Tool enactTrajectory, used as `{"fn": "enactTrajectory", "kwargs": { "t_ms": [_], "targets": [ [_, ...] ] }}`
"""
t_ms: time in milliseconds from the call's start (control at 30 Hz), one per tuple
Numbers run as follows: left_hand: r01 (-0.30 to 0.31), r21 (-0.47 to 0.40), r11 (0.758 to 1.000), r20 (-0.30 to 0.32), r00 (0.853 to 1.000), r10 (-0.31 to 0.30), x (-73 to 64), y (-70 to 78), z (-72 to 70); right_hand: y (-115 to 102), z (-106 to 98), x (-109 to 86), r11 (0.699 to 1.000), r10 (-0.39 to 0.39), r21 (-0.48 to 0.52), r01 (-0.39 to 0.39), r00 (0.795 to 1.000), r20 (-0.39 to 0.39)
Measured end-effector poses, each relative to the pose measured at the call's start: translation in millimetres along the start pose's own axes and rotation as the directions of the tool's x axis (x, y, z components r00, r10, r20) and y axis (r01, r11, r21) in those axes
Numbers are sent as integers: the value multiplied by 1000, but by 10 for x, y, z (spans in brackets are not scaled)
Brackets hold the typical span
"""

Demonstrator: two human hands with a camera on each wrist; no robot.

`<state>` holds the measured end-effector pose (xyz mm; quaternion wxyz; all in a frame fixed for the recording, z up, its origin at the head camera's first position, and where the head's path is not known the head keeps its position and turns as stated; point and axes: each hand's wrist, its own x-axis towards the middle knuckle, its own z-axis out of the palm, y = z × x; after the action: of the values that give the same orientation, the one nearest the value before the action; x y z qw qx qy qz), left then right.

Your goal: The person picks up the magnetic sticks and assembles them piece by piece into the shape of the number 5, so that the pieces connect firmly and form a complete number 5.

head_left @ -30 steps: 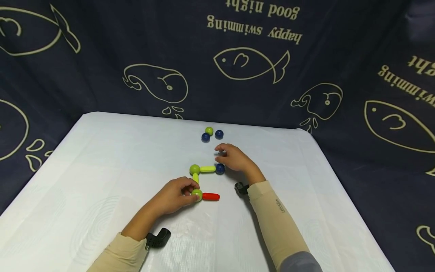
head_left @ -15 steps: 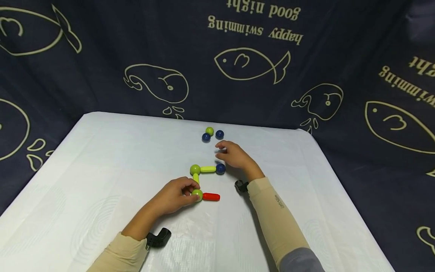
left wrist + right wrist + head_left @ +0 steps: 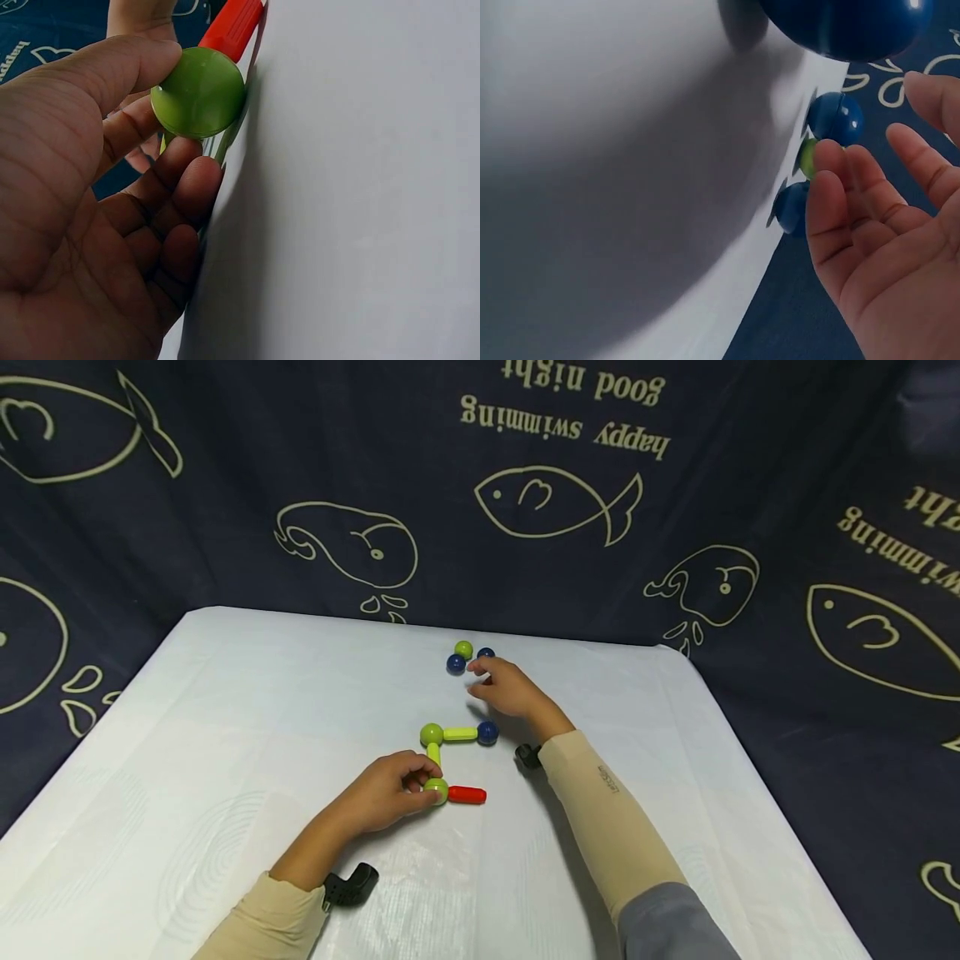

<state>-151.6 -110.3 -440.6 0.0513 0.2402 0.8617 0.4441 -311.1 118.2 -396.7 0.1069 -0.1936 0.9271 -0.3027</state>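
Note:
My left hand (image 3: 386, 793) pinches a green ball (image 3: 201, 94) between thumb and fingers. From that ball a red rod (image 3: 467, 795) sticks out to the right, and a yellow-green rod (image 3: 434, 755) runs away to a second green ball (image 3: 431, 735). Another yellow-green rod (image 3: 460, 734) links this one to a blue ball (image 3: 487, 732). My right hand (image 3: 510, 687), fingers relaxed and holding nothing, hovers beyond the blue ball. Near its fingertips are three loose balls: a blue ball (image 3: 456, 664), a green ball (image 3: 463, 649), and a blue ball (image 3: 486, 652) partly hidden by the hand.
A white cloth (image 3: 300, 693) covers the table, and the pieces lie around its middle and far side. Behind the far edge hangs a dark blue curtain (image 3: 435, 443) with fish drawings. Each wrist wears a black camera mount (image 3: 351, 885).
My right hand has moved away from me, from beside the joined blue ball toward the loose balls, and now partly covers the right one. My left hand stays on the green ball.

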Motion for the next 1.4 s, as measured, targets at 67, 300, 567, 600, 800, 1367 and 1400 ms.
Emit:
{"fn": "enactTrajectory", "kwargs": {
  "t_ms": [67,300,567,600,800,1367,1400],
  "targets": [
    [0,-2,1000,-1,1000,0,-6,-4,-5,-17,9,43,1000,-8,-9,8,1000,-4],
    [-4,14,1000,1,1000,4,1,-16,-5,-84,63,138,999,-28,-46,28,1000,-1],
    [-10,6,1000,-2,1000,10,-4,2,-17,-84,114,217,994,-22,-106,24,1000,16],
    [-14,2,1000,-4,1000,14,-3,2,-17,-82,115,227,993,-22,-113,24,1000,21],
    [-25,-17,1000,-2,1000,25,3,-5,-12,-58,119,295,989,-8,-146,14,999,39],
    [-20,1,1000,4,1000,20,2,-20,-6,-59,46,349,991,1,-137,0,1000,9],
    [-22,1,1000,3,1000,22,2,-21,-6,-58,45,350,990,5,-142,-2,1000,16]
  ]
}}
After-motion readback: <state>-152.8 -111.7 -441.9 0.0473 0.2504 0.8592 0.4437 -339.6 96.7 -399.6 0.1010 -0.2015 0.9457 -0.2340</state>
